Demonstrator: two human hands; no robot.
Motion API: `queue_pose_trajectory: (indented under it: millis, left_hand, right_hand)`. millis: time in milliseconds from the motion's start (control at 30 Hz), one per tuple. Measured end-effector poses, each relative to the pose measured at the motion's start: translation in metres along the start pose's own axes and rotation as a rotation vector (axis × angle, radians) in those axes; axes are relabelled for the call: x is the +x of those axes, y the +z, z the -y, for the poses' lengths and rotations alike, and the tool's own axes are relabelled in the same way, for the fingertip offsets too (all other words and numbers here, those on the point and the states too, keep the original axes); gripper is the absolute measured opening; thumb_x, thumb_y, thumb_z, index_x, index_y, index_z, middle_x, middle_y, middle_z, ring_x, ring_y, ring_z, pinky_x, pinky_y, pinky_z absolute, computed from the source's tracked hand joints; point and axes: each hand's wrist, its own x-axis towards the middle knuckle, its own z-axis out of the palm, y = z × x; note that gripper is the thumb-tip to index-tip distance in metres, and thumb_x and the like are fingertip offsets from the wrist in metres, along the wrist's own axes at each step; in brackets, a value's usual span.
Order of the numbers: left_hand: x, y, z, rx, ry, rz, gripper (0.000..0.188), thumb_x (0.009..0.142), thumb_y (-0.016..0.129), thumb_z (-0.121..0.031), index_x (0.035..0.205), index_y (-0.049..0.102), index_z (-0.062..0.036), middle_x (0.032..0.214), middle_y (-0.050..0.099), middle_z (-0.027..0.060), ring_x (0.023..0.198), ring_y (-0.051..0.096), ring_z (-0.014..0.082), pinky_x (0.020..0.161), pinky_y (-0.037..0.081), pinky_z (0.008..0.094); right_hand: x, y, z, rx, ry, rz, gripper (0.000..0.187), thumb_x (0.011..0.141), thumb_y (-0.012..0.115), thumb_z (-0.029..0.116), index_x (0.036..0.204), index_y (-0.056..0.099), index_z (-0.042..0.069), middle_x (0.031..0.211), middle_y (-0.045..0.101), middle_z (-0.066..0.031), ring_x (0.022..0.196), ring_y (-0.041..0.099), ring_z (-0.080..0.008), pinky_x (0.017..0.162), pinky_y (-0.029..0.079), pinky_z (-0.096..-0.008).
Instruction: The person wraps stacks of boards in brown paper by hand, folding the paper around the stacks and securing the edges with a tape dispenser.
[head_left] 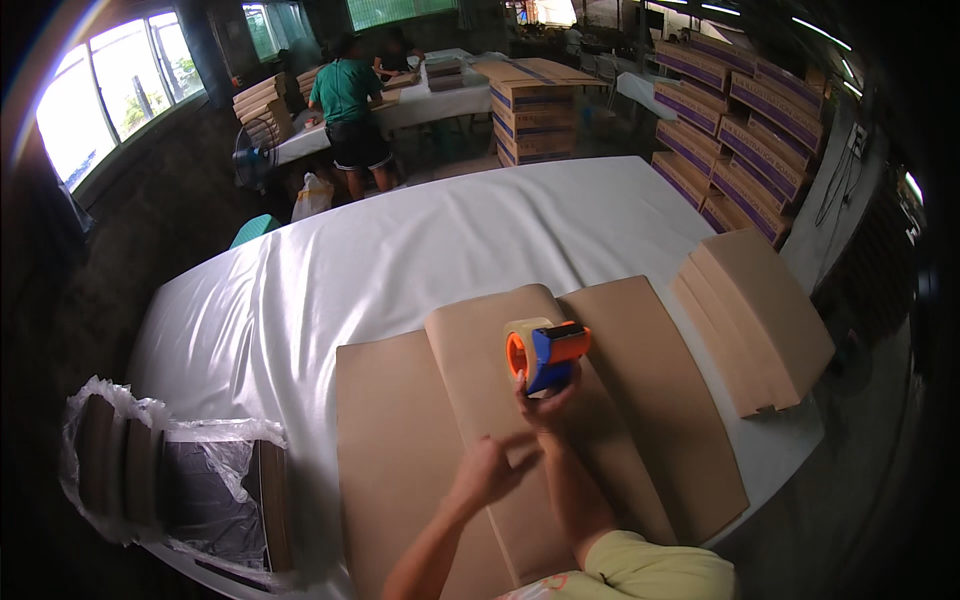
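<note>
Two bare hands reach over a brown sheet (395, 420) with a raised middle band. The right hand (550, 400) has its grip closed around a blue-and-orange tape dispenser (548, 362), above that band. The left hand (490, 470) has its grip loosely half open near the right wrist; contact is unclear. Bare room spreads past the sheet's far edge, between plastic-wrapped dark boards (212, 500) at left and a brown cardboard stack (770, 310) at right. The surface (290, 300) is glossy white; beyond, a person in green (346, 92) stands near piled cartons (535, 122).
</note>
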Motion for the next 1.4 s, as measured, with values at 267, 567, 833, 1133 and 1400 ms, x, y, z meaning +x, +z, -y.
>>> queue_pose_trajectory:
  millis: [267,567,833,1133,1400]
  left_hand:
    - [0.023,-0.102,-0.051,-0.031,0.078,-0.342,0.047,0.081,0.064,-0.030,0.120,0.055,-0.0056,0.110,0.060,0.0163,0.111,0.052,0.0303,0.097,0.037,0.0363]
    - [0.005,-0.115,-0.050,0.046,0.201,-0.230,0.021,0.086,0.057,-0.015,0.104,0.066,-0.0098,0.082,0.066,0.0095,0.075,0.064,0.0236,0.099,0.034,0.0422]
    - [0.052,-0.177,-0.095,0.346,0.520,-0.821,0.019,0.088,0.047,-0.007,0.094,0.065,-0.0055,0.078,0.068,0.0076,0.079,0.067,0.0180,0.087,0.046,0.0364]
    - [0.147,-0.159,-0.002,0.428,0.247,-0.478,0.060,0.057,0.081,-0.027,0.109,0.059,-0.0042,0.098,0.066,0.0088,0.087,0.064,0.0223,0.074,0.052,0.0337]
    - [0.147,-0.066,0.091,0.048,0.106,-0.207,0.067,0.054,0.082,-0.026,0.113,0.058,-0.0046,0.099,0.065,0.0088,0.085,0.063,0.0223,0.077,0.051,0.0345]
  right_hand:
    - [-0.012,0.013,0.016,0.197,-0.159,0.274,0.078,0.060,0.081,0.020,0.126,0.041,0.014,0.111,0.048,-0.0182,0.095,0.051,-0.0343,0.073,0.050,-0.0421]
    - [-0.005,0.006,0.021,-0.017,-0.289,0.326,0.056,0.056,0.082,0.017,0.107,0.058,0.015,0.108,0.045,-0.0142,0.086,0.051,-0.0280,0.066,0.048,-0.0358]
    - [0.015,0.010,0.034,-0.108,-0.172,0.267,0.084,0.055,0.081,0.012,0.130,0.044,0.020,0.106,0.044,-0.0175,0.087,0.046,-0.0291,0.069,0.047,-0.0362]
    - [0.079,-0.002,0.083,-0.502,0.387,1.069,0.067,0.061,0.069,0.026,0.121,0.049,0.003,0.130,0.045,-0.0112,0.103,0.057,-0.0278,0.086,0.048,-0.0370]
    - [0.109,-0.022,0.130,-0.664,0.662,1.473,0.037,0.053,0.067,0.032,0.082,0.071,0.009,0.074,0.066,-0.0129,0.068,0.064,-0.0269,0.071,0.053,-0.0344]
